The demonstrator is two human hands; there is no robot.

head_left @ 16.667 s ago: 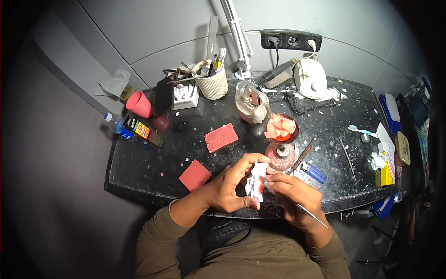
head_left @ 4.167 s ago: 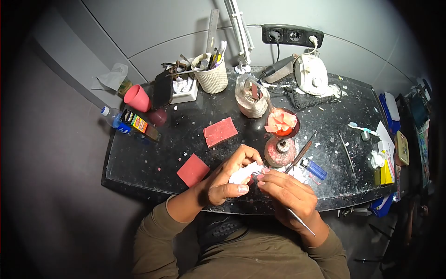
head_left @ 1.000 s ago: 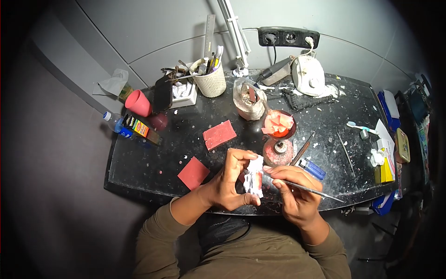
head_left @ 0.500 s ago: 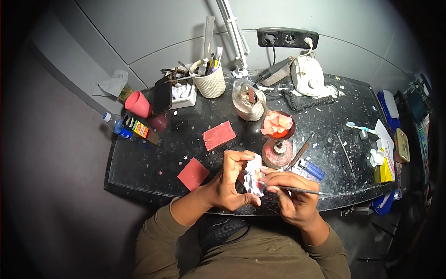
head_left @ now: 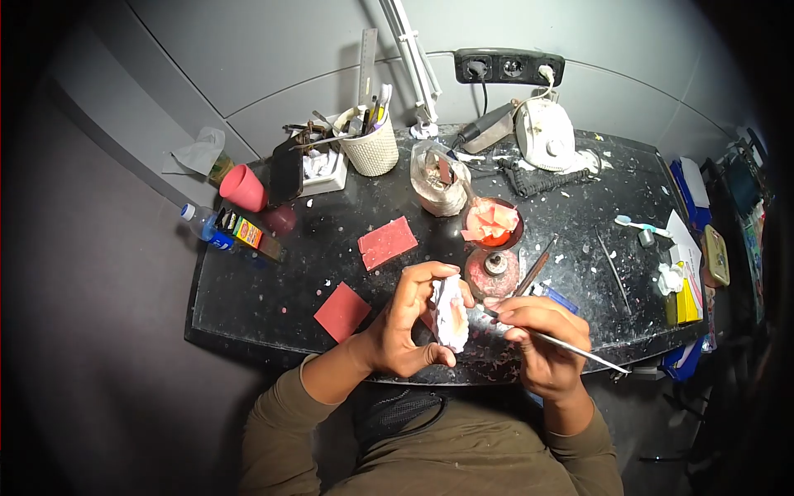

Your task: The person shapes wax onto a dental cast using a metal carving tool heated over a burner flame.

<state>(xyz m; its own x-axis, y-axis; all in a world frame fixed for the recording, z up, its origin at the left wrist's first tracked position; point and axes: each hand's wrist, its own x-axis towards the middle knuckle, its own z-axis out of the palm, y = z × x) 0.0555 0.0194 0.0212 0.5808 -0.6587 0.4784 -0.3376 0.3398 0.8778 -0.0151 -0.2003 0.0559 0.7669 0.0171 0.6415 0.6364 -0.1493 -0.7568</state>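
My left hand [head_left: 405, 331] is wrapped round a white plaster-like piece [head_left: 450, 316] with a pinkish patch on its face. Just right of that piece, my right hand [head_left: 546, 343] grips a thin metal tool [head_left: 583, 352]; its working tip points left toward the piece, with a small gap between them. Behind the hands stands a round pinkish burner-like jar [head_left: 493, 274] with a metal top. Farther back, a bowl [head_left: 494, 223] holds pink sheet scraps. Two flat pink sheets [head_left: 388, 243] [head_left: 341, 312] lie to the left.
A blue lighter [head_left: 557, 298] lies behind my right hand. Farther back are a clear container [head_left: 440, 178], a white device [head_left: 546, 135] and a woven cup of tools [head_left: 370, 149]. A pink cup [head_left: 244, 188] and a bottle [head_left: 201, 221] stand left; a slim tool [head_left: 613, 273] lies right.
My right hand has moved right with the tool, away from the white piece, and the tool's rear end now slopes downward. The white piece is turned slightly, showing more of its face.
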